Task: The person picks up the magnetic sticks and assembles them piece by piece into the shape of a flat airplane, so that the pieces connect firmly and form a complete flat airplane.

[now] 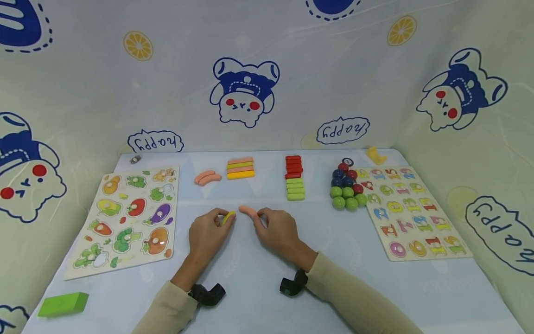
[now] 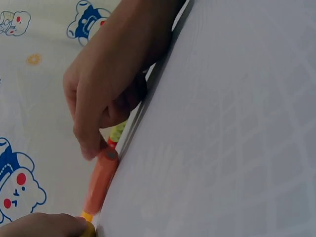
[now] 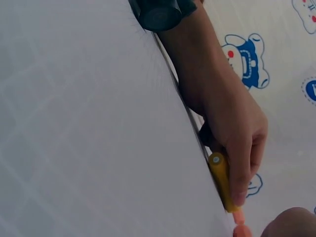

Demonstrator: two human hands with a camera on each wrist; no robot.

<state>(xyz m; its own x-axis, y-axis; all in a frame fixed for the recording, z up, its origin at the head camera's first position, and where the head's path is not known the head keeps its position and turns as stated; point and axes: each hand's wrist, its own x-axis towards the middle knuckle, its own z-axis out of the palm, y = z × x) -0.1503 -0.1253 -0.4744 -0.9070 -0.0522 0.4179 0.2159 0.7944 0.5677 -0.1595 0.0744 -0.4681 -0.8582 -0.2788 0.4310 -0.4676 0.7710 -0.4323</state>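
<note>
Near the middle of the table, my left hand (image 1: 210,233) pinches a short yellow stick (image 1: 228,217). A round metal-looking dot shows on the end of this yellow stick (image 3: 220,180) in the right wrist view. My right hand (image 1: 278,233) holds a curved pink sausage-shaped piece (image 1: 249,212) between thumb and fingers, its free end pointing left toward the yellow stick. In the left wrist view the pink piece (image 2: 102,182) also has a grey dot at one end. A small gap separates the two pieces in the head view.
Behind my hands lie two pink curved pieces (image 1: 207,177), a pink-and-yellow stack of sticks (image 1: 240,168), red sticks (image 1: 294,167) and light green sticks (image 1: 295,189). Coloured balls (image 1: 348,185) lie beside the right puzzle board (image 1: 417,213). A vegetable puzzle board (image 1: 125,218) and green block (image 1: 63,305) are left.
</note>
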